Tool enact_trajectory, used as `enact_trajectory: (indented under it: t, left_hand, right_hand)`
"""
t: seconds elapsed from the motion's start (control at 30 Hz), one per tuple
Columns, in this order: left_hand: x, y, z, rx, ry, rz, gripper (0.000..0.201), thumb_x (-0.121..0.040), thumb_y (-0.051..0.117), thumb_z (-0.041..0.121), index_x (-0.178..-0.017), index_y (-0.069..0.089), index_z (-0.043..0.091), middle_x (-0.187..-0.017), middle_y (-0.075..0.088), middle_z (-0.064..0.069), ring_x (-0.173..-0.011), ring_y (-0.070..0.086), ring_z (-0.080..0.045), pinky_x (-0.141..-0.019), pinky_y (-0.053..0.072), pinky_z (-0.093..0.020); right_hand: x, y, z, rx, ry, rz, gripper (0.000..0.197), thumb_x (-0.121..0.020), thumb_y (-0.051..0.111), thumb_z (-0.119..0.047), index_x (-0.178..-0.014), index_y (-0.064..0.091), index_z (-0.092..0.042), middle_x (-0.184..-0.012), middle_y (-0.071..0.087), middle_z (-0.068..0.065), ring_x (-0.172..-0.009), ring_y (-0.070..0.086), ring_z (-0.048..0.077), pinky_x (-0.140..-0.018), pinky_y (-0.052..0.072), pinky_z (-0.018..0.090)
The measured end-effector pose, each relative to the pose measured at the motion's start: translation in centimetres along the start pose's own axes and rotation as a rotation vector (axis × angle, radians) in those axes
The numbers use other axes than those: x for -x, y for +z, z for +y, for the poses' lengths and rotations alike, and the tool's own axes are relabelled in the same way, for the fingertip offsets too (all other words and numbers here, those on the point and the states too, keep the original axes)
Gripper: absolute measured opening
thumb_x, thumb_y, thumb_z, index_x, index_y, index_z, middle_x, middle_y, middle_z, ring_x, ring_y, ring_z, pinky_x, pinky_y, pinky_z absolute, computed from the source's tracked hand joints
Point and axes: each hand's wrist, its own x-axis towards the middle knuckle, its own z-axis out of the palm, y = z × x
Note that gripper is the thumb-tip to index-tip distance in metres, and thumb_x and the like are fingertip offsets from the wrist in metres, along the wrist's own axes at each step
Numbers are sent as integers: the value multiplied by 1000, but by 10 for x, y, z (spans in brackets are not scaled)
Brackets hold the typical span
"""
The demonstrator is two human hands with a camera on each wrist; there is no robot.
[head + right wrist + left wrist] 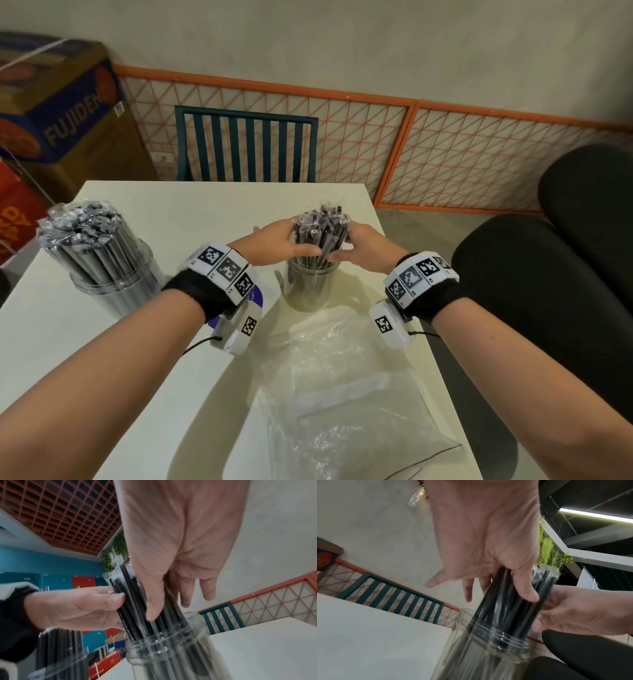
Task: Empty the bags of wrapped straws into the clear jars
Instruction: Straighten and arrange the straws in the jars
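A bundle of black wrapped straws (320, 236) stands upright in a clear jar (310, 287) near the middle of the white table (171, 212). My left hand (291, 241) grips the bundle from the left and my right hand (349, 246) from the right, just above the jar's mouth. In the left wrist view my thumb (525, 592) presses on the straws (505, 609), with the fingers behind them. The right wrist view shows the same grip, thumb (154, 608) in front. A second clear jar (102, 267), packed with straws, stands at the left. An empty clear bag (342, 394) lies in front.
A purple-labelled item (255, 301) lies half hidden under my left wrist. A teal slatted chair (246, 144) stands behind the table, a black padded chair (548, 274) to the right, cardboard boxes (58, 113) at the far left. An orange mesh fence (359, 137) lines the wall.
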Motion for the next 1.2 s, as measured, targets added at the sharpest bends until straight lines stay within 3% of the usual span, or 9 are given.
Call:
enact_trajectory:
  t: [0.13, 0.27, 0.47, 0.67, 0.83, 0.9, 1.0, 1.1, 1.2]
  left_hand:
    - [-2, -1, -4, 33, -15, -143, 70, -76, 74, 19, -136, 38, 16, -133, 52, -5, -121, 48, -18, -98, 36, -24]
    - [-2, 6, -14, -204, -107, -11, 70, -78, 70, 40, -137, 38, 22, -139, 46, -4, -134, 33, -25, -109, 19, -49]
    - [-3, 4, -9, -354, -229, -94, 60, -94, 47, 38, -146, 22, 20, -154, 21, -11, -144, 10, -28, -113, -3, -58]
    - [-8, -10, -5, -312, -152, -154, 58, -90, 53, 27, -142, 27, 24, -145, 37, -10, -135, 30, -31, -111, 25, -53]
    - [-6, -5, -12, -185, -119, -170, 76, -81, 67, 23, -143, 23, 22, -141, 45, -9, -130, 40, -30, -111, 30, -46]
    - [-3, -1, -16, -106, -105, -150, 89, -72, 76, 32, -142, 22, 25, -140, 45, -6, -131, 38, -27, -111, 30, -47]
    - [-3, 10, -18, -39, -89, -27, 108, -51, 75, 66, -139, 22, 36, -139, 44, 1, -131, 36, -24, -110, 30, -51]
    - [-8, 15, -16, -31, -88, 38, 100, -59, 60, 71, -142, 21, 30, -141, 44, -4, -131, 37, -26, -109, 31, -53]
    - [-8, 7, 2, -14, -106, 5, 84, -75, 55, 47, -146, 16, 27, -146, 38, -8, -136, 31, -30, -112, 24, -53]
  right_hand:
    - [1, 3, 1, -2, 14, -45, 82, -73, 78, -16, -140, 30, -12, -137, 52, 8, -127, 46, 22, -97, 32, 22]
    - [2, 11, -1, -131, 13, -25, 95, -69, 82, -26, -144, 24, -14, -140, 47, 4, -129, 44, 18, -104, 32, 24]
    - [1, 17, -3, -177, 55, 55, 73, -85, 67, -21, -144, 25, -10, -136, 54, 9, -125, 51, 22, -99, 36, 23]
    - [-6, 10, 0, -144, 44, 11, 71, -83, 68, -16, -142, 28, -13, -133, 55, 10, -123, 51, 25, -107, 38, 35]
    - [-5, 11, 2, -141, 18, -15, 85, -74, 77, -13, -142, 27, -14, -133, 53, 8, -121, 49, 22, -107, 37, 38]
    - [-3, 13, 2, -164, -6, -6, 88, -72, 78, -11, -143, 27, -14, -135, 51, 7, -121, 47, 19, -107, 36, 34]
    - [0, 17, -2, -166, -41, 23, 89, -74, 76, -11, -145, 22, -12, -141, 45, 8, -128, 43, 20, -111, 32, 32]
    - [0, 16, -7, -120, -56, 29, 81, -84, 66, -12, -147, 16, -10, -144, 41, 11, -134, 38, 23, -111, 29, 30]
    - [-3, 7, -8, -78, -35, -16, 83, -86, 63, -9, -149, 8, -11, -144, 41, 11, -132, 40, 24, -107, 30, 27]
